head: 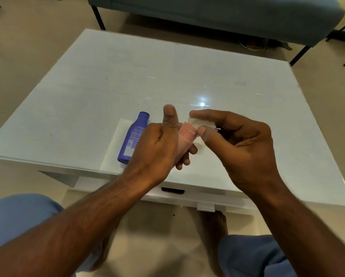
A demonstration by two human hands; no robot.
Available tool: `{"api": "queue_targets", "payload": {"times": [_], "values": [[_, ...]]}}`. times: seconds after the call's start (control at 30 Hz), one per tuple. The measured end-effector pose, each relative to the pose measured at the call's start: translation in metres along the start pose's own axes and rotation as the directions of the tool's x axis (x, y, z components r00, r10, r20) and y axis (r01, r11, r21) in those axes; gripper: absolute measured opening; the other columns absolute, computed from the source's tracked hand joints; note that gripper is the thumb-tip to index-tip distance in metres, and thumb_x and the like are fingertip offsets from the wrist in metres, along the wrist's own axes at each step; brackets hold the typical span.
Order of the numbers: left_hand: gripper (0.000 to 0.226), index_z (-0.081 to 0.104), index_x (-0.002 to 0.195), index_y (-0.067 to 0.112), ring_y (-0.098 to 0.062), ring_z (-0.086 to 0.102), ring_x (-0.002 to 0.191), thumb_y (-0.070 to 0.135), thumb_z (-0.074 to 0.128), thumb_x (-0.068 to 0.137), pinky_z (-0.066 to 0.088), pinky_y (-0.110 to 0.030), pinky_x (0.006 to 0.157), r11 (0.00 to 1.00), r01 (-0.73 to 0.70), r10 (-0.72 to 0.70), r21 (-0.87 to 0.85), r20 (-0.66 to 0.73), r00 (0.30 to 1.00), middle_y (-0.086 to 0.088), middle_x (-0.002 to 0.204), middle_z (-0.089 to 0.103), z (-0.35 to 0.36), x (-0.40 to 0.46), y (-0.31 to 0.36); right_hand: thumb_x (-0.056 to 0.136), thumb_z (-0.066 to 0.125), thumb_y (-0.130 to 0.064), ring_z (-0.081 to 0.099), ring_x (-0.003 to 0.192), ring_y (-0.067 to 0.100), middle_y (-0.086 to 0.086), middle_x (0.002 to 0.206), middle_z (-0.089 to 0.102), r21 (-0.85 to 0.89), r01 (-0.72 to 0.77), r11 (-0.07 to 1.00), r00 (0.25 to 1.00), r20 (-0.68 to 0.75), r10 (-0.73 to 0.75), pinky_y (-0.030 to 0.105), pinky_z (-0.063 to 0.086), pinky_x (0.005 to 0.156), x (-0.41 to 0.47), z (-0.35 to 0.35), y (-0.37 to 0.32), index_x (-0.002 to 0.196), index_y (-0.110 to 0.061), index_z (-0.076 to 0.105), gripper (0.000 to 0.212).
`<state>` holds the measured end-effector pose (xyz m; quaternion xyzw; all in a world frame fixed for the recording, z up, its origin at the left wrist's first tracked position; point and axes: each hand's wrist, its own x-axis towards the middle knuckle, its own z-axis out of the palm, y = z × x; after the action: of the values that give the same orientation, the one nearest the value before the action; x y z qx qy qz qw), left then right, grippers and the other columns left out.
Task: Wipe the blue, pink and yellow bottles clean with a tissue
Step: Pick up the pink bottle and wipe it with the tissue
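Two hands engaged: left hand gripping pink bottle above tabletop near edge, steadying it; right hand pinching tissue against its top. Blue bottle lying alongside.

The one camera sits on my head, looking forward and steeply down. My forearms run up from the bottom edge and my hands fill the middle, close in. Beyond them the white table spreads wide, its near edge over my knees. A sofa crosses the top, farther off.
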<state>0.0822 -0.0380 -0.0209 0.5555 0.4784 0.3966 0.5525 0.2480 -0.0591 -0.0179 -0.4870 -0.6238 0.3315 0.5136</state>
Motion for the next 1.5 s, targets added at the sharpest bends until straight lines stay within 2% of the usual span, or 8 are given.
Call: {"api": "queue_targets", "payload": {"times": [0.2,0.43,0.67,0.8,1.13,1.23,1.37,1.5], "values": [[0.08,0.065,0.077,0.009,-0.009,0.063,0.047,0.063,0.006,0.08,0.055,-0.017,0.053,0.997,-0.002,0.005,0.081,-0.042,0.999,0.009,0.049,0.063,-0.002,-0.001,0.0,0.097,0.072,-0.001,0.07,0.124,0.007,-0.002,0.13,0.075,-0.176,0.172,0.969,0.984,0.074,-0.161,0.03,0.058,0.105,-0.006,0.005,0.002,0.127,-0.011,0.075,0.032],[0.073,0.058,0.043,0.027,-0.012,0.058,0.047,0.083,0.014,0.058,0.053,-0.031,0.057,0.997,0.081,-0.08,0.004,-0.078,0.994,0.007,0.042,0.053,-0.002,-0.002,-0.002,0.097,0.073,-0.003,0.071,0.121,0.028,0.009,0.124,0.077,-0.467,0.569,0.677,0.822,0.311,-0.477,0.035,0.055,0.106,-0.008,0.014,0.007,0.116,-0.002,0.08,0.019],[0.095,0.072,0.08,0.012,-0.039,0.057,0.069,0.09,0.018,0.071,0.046,-0.034,0.057,0.892,0.236,-0.2,-0.385,0.131,0.971,-0.031,0.078,0.06,0.005,0.0,0.004,0.096,0.076,-0.004,0.072,0.112,0.028,0.008,0.122,0.078,-0.486,0.525,0.698,0.844,0.189,-0.502,0.033,0.058,0.097,-0.005,0.014,0.004,0.113,-0.003,0.081,0.018],[0.08,0.076,0.074,0.029,-0.026,0.053,0.061,0.075,0.013,0.089,0.041,-0.029,0.05,0.728,0.325,-0.185,-0.603,0.283,0.941,-0.015,0.075,0.056,0.012,-0.002,0.01,0.097,0.069,-0.004,0.072,0.111,0.024,0.005,0.117,0.079,-0.432,0.48,0.764,0.87,0.122,-0.478,0.032,0.057,0.097,-0.005,0.012,0.001,0.108,-0.004,0.082,0.018],[0.067,0.064,0.106,0.014,-0.013,0.057,0.048,0.064,0.019,0.097,0.046,-0.02,0.043,0.614,0.434,-0.286,-0.659,0.327,0.901,-0.008,0.063,0.064,-0.001,0.004,0.011,0.092,0.077,0.006,0.075,0.111,0.024,0.005,0.116,0.078,-0.404,0.487,0.774,0.865,0.099,-0.492,0.037,0.059,0.097,-0.002,0.002,-0.002,0.106,-0.003,0.082,0.018],[0.065,0.068,0.091,0.01,-0.012,0.058,0.046,0.061,0.028,0.097,0.049,-0.017,0.041,0.589,0.501,-0.352,-0.634,0.357,0.865,-0.01,0.064,0.065,-0.008,0.004,0.009,0.092,0.078,0.008,0.075,0.112,0.021,0.006,0.115,0.079,-0.347,0.459,0.818,0.886,0.114,-0.449,0.039,0.059,0.097,-0.001,-0.003,-0.001,0.106,-0.003,0.081,0.018],[0.058,0.079,0.074,0.007,-0.011,0.058,0.042,0.055,0.049,0.085,0.05,-0.017,0.037,0.524,0.571,-0.424,-0.632,0.388,0.819,-0.011,0.073,0.067,-0.013,0.001,0.01,0.094,0.075,0.004,0.077,0.112,0.019,0.006,0.113,0.08,-0.103,0.25,0.963,0.966,0.098,-0.241,0.043,0.062,0.098,-0.002,-0.002,-0.004,0.11,-0.006,0.078,0.019],[0.053,0.062,0.101,0.003,-0.009,0.054,0.034,0.041,0.057,0.063,0.046,-0.016,0.031,0.433,0.616,-0.455,-0.658,0.43,0.78,-0.009,0.066,0.066,-0.013,-0.001,0.011,0.09,0.077,0.0,0.079,0.1,0.022,-0.002,0.103,0.081,0.09,0.078,0.993,0.995,0.053,-0.083,0.035,0.064,0.09,0.0,0.001,-0.006,0.103,-0.019,0.078,0.023]]}}
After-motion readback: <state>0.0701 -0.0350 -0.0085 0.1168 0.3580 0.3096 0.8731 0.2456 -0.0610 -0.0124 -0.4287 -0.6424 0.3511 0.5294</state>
